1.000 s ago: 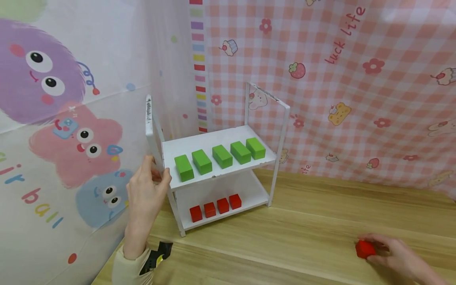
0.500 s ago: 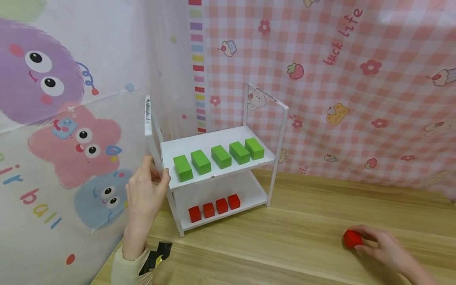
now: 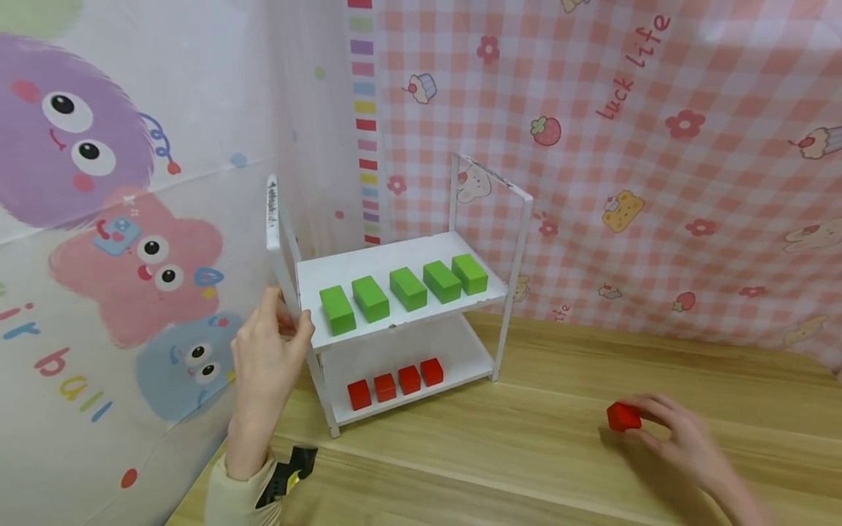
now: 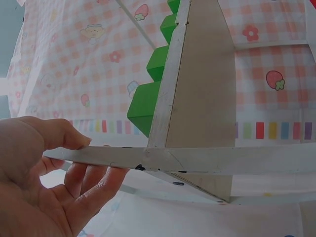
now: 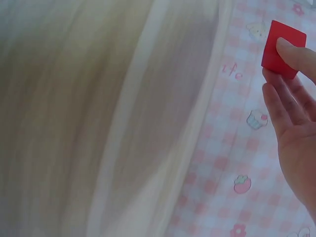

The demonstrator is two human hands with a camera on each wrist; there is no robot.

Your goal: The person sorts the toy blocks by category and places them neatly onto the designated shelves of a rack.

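A white two-tier shelf rack (image 3: 375,256) stands on the table, with several green blocks (image 3: 408,288) in a row on its upper board. Along the front of the lower board sit several red blocks (image 3: 384,388). My left hand (image 3: 270,358) grips the rack's left upright; in the left wrist view the thumb and fingers (image 4: 94,190) close round the white bar (image 4: 108,156). Off to the right of the rack, my right hand (image 3: 677,435) pinches a single red block (image 3: 623,416) between thumb and fingers, above the table as the right wrist view shows.
The wood-grain table (image 3: 526,453) reaches to a pink checked curtain (image 3: 592,219) at the back. A white cartoon-printed sheet (image 3: 197,146) hangs close on the left. The rack's right side frame (image 3: 516,277) rises above the upper board.
My right hand has carried the red block leftward and away from me, toward the rack. The left hand keeps its grip, and the blocks on the rack stay where they were.
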